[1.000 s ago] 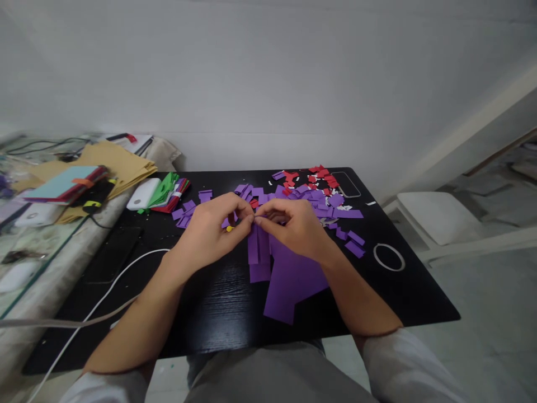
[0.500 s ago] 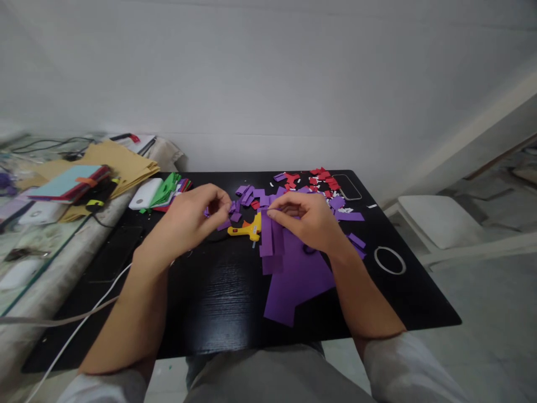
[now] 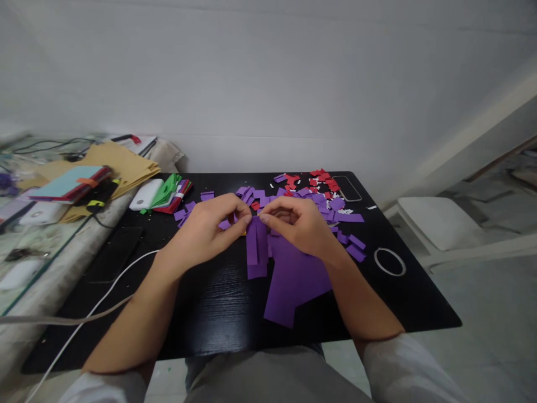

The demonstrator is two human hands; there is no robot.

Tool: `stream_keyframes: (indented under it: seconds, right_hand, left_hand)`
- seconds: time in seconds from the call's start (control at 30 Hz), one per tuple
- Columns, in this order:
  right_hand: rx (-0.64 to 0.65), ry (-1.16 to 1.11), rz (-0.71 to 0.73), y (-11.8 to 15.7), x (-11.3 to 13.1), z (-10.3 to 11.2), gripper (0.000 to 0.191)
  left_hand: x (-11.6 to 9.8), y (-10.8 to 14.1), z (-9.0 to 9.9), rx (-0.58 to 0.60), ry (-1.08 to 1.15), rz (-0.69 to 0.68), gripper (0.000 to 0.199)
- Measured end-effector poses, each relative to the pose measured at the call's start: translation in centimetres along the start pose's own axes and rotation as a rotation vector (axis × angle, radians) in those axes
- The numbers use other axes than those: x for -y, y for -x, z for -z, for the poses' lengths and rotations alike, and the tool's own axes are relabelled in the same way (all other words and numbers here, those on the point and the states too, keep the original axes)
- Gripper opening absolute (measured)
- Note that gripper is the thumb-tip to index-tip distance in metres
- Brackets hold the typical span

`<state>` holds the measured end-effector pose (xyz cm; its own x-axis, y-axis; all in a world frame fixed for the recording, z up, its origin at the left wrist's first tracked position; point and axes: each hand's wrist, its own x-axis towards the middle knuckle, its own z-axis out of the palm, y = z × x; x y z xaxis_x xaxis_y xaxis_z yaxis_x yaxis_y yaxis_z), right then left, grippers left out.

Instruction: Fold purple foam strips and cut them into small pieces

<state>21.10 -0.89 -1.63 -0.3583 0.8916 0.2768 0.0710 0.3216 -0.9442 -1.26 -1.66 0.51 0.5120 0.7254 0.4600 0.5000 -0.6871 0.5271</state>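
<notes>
Between my hands hangs a folded purple paper strip (image 3: 257,252), pinched along its top edge. My left hand (image 3: 220,226) closes thumb and forefinger on its upper left corner. The upper right corner is in the pinch of my right hand (image 3: 296,224). Behind and below my right hand, a large cut purple sheet (image 3: 296,280) lies on the black table (image 3: 210,313). Small folded purple pieces (image 3: 247,193) are scattered beyond my hands. Only a sliver of something yellow shows beside my left fingertips.
Red scraps (image 3: 323,176) lie at the back right, a white ring (image 3: 390,261) at the right. A stack of coloured paper (image 3: 170,193) and a dark phone (image 3: 115,254) are on the left. A white cable (image 3: 113,285) crosses the table's left side.
My left hand has moved right and taken hold of the strip's top. The strip and my right hand have shifted slightly left. The yellow glue gun, visible before, is now almost entirely hidden.
</notes>
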Motion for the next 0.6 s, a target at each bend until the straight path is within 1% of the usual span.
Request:
stream_keyframes:
  seconds: [0.23,0.4,0.5,0.6]
  right_hand:
    - [0.023,0.025,0.001,0.07,0.06,-0.2,0.016]
    - [0.034,0.073,0.036,0.17,0.04,-0.34,0.009]
    - [0.072,0.119,0.078,0.19,0.05,-0.3,0.003]
    - [0.126,0.136,0.092,0.17,0.24,0.29,0.002]
  left_hand:
    - [0.26,-0.03,-0.52,-0.013,0.009,-0.028,0.006]
    - [0.17,0.03,-0.54,0.016,-0.006,-0.05,0.007]
    - [0.15,0.06,-0.6,0.039,-0.018,-0.076,0.007]
    - [0.27,0.18,-0.22,0.06,-0.008,-0.096,0.007]
